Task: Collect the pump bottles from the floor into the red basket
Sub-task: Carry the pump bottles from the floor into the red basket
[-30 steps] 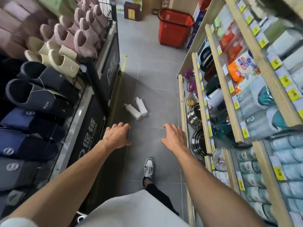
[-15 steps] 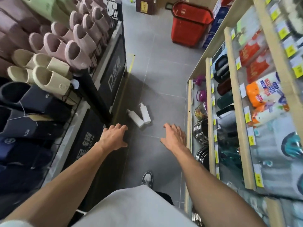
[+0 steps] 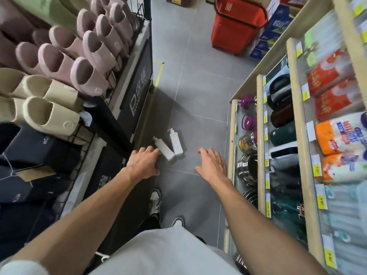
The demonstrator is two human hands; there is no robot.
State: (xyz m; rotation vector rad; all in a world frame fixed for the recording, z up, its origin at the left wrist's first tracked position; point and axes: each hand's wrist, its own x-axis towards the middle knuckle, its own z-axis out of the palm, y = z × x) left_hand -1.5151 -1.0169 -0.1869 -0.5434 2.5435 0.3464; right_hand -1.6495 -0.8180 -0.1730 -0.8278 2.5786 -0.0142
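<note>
1. Two white pump bottles are down on the grey floor [image 3: 198,100], both lying on their sides: the left bottle [image 3: 163,148] and the right bottle [image 3: 176,142]. Their bases almost meet and the pump heads point away from the person, so the pair makes a skinny V.
2. The left hand [image 3: 144,163] hangs on the near side of the left bottle, fingers loose and slightly spread, holding nothing. The fingertips line up with that bottle's base end, but honestly I can't tell if there's real contact.
3. The right hand [image 3: 213,164] is off to the right of the bottles, clearly apart from them, palm down, fingers spread wide, also empty.
4. The red basket [image 3: 236,26] stands upright well beyond the bottles, further up the aisle and over to the right.
5. Left of the bottles there's a slipper rack [image 3: 131,92] stacked with pink, cream and dark pairs.
6. Right of the bottles are wooden shelves [image 3: 260,135] with yellow price tags and metal bowls [image 3: 247,167] on the lowest level.
7. One sneaker [image 3: 155,201] sits on the near side of the bottles, under the left arm.
</note>
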